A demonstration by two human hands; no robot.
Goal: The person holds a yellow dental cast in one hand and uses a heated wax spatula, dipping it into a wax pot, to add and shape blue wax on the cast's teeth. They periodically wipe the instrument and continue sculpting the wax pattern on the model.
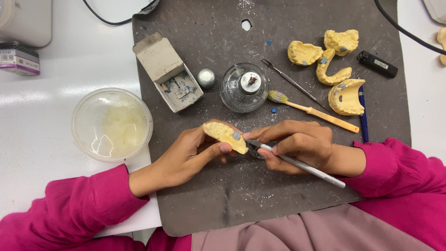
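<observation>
Two hands busy over grey mat (195, 204). L hand (188, 155) pinching yellow dental cast (225, 135) at fingertips, above mat centre; R hand (297, 146) closed pen-style round metal carving tool (302, 165), tip touching cast's blue wax spot. Risk, prob.: tip slipping, gouging plaster or jabbing L thumb, since grip shallow.

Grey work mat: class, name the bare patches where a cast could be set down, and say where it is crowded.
Free: the grey mat below both hands, and its top strip above the glass burner. Crowded: the right corner, with four yellow casts, toothbrush and lighter; also between the open box and burner.
</observation>
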